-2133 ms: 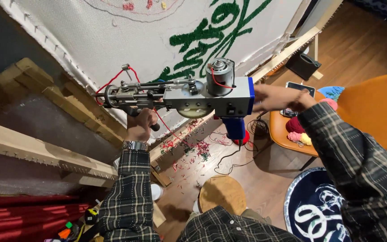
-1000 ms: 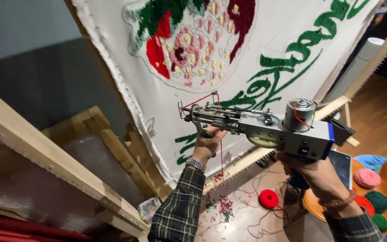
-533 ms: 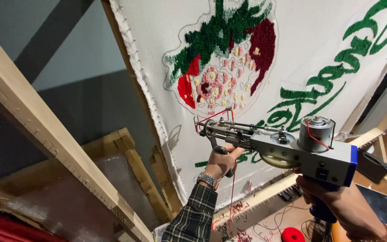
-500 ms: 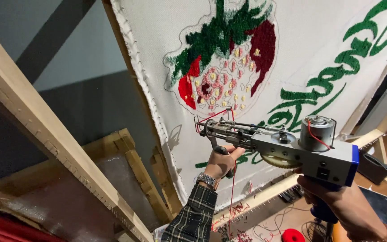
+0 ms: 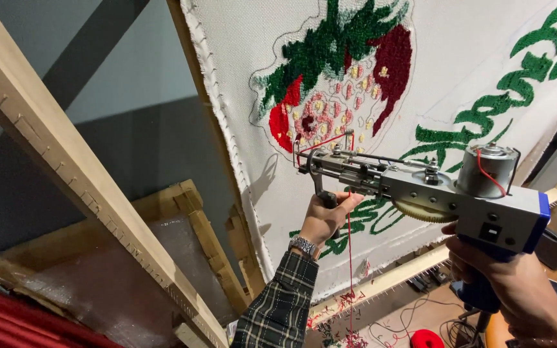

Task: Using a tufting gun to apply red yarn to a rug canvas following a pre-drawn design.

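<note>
grey metal tufting gun (image 5: 420, 193) sits centre-right, nose aimed at white cloth (image 5: 459, 58), just below tufted strawberry (image 5: 336, 84). your left hand (image 5: 323, 216) curls tight around front handle under gun's nose, wristwatch (image 5: 304, 245) on plaid sleeve. your right hand (image 5: 517, 290) wraps blue rear grip, near right corner. red yarn (image 5: 348, 258) hangs from gun toward floor. wooden frame (image 5: 66, 161) runs along left.

We see a grey tufting gun (image 5: 446, 193) with blue edges and red yarn (image 5: 349, 258), a white cloth (image 5: 459, 58) bearing a red-and-green strawberry (image 5: 336, 77) and green lettering (image 5: 485, 122), and our dark plaid sleeve (image 5: 282, 309).
</note>
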